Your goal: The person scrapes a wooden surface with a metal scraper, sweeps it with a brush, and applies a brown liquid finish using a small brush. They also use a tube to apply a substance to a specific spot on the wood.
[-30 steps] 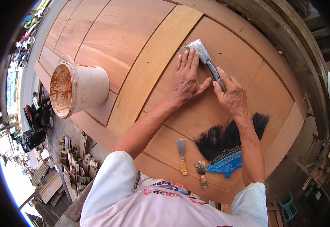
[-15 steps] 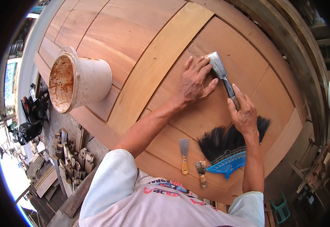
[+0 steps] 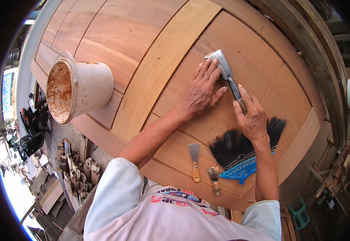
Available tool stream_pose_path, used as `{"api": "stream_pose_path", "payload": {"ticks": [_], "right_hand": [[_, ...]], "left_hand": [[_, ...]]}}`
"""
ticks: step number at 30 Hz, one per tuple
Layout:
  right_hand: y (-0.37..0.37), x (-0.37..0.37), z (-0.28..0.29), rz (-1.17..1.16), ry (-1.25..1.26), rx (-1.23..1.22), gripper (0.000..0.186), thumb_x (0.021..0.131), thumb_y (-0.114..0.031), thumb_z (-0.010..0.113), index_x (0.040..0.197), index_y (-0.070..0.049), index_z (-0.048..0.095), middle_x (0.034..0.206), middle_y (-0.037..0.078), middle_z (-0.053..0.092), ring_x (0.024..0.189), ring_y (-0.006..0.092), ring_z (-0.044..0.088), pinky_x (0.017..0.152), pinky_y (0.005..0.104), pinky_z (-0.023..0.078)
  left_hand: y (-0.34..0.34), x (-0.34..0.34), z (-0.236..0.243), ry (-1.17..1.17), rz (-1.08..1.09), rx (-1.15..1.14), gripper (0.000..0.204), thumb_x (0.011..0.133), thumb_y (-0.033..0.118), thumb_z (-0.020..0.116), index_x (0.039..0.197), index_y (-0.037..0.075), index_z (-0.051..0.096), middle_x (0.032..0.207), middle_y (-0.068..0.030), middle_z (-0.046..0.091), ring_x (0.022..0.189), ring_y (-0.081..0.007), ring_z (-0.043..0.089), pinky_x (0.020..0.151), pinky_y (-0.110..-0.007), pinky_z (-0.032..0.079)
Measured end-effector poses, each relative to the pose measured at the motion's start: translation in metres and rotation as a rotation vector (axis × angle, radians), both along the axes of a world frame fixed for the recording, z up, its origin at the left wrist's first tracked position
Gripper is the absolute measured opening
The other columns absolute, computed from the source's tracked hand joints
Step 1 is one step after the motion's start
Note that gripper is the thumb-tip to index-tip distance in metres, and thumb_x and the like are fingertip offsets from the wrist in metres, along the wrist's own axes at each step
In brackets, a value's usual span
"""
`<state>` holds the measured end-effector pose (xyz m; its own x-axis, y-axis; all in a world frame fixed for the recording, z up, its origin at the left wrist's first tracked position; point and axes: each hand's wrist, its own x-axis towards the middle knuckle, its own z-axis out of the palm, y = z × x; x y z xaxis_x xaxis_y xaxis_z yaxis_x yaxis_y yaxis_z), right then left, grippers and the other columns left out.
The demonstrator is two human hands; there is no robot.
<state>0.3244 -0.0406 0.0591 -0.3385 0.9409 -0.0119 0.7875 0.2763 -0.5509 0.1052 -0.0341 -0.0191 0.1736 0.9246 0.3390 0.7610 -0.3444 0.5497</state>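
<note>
My right hand (image 3: pixel 253 120) is closed round the dark handle of a broad metal scraper (image 3: pixel 226 69). The flat blade lies against a reddish-brown wooden panel (image 3: pixel 263 52). Stretched fingers of my left hand (image 3: pixel 201 88) rest on the blade's near-left side, the thumb standing apart. A blue broom head with black bristles (image 3: pixel 233 148) lies beneath my right forearm, partly covered by it. Beside it on the wood are a putty knife with a yellowish handle (image 3: pixel 195 166) and a smaller, stained one (image 3: pixel 214 178).
A stained white bucket (image 3: pixel 92 86) rests tipped on the panel at the left, its mouth facing left. A paler wood strip (image 3: pixel 163 56) crosses the panel. Wood offcuts (image 3: pixel 76 170) are heaped on the floor at lower left. A green plastic stool (image 3: pixel 299 215) stands at lower right.
Both hands and the scraper have shifted slightly left and away from me across the panel. The view has also moved a little. My grip on the handle stays the same.
</note>
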Motion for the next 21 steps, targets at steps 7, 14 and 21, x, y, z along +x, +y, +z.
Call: {"api": "stream_pose_path", "payload": {"ticks": [7,14,21], "right_hand": [[-0.002,-0.013,-0.008,-0.024,-0.004,0.017,0.057,0.097,-0.022,0.072,0.152,-0.017,0.059,0.095,0.016,0.066,0.081,0.0366,0.072,0.069,0.0486,0.059],[0.006,-0.015,-0.009,0.036,-0.074,0.059,0.059,0.096,-0.021,0.074,0.153,-0.015,0.058,0.092,0.015,0.065,0.076,0.0337,0.072,0.066,0.0473,0.059],[0.006,-0.012,-0.010,0.037,0.020,0.054,0.057,0.096,-0.022,0.074,0.151,-0.016,0.060,0.093,0.015,0.066,0.076,0.0352,0.071,0.065,0.0466,0.059]], "left_hand": [[0.009,-0.003,0.003,0.049,0.034,-0.005,0.079,0.100,0.051,0.068,0.157,0.001,0.046,0.166,-0.0243,0.040,0.157,-0.0397,0.034,0.128,-0.052,0.027],[0.009,-0.004,0.001,0.050,0.082,0.012,0.080,0.099,0.048,0.070,0.157,0.000,0.045,0.165,-0.0237,0.041,0.155,-0.0410,0.036,0.128,-0.053,0.028],[0.006,-0.007,0.005,0.054,0.072,-0.003,0.080,0.097,0.045,0.072,0.157,-0.001,0.044,0.165,-0.0240,0.042,0.156,-0.0395,0.036,0.128,-0.052,0.028]]}}
